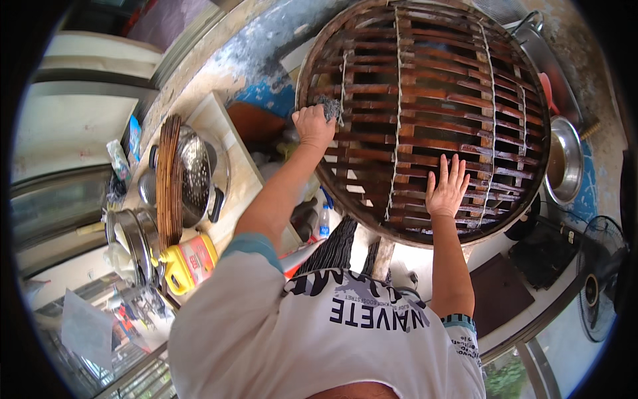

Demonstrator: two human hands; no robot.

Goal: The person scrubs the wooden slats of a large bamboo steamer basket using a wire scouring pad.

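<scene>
A large round bamboo rack lies before me, its dark wet slats tied with pale cords inside a round rim. At its left rim, my left hand is closed around a grey metal scouring pad, which shows beyond my fingers against the rack. My right hand rests flat on the slats in the lower right part of the rack, fingers stretched out and spread, holding nothing. Whitish wet streaks or suds show on slats near that hand. What supports the rack is mostly hidden.
Left on a counter are a steel colander, a bundle of thin brown sticks, steel pots and a yellow jug. A metal basin stands right of the rack, an electric fan lower right. A plastic bottle stands below the rack's left side.
</scene>
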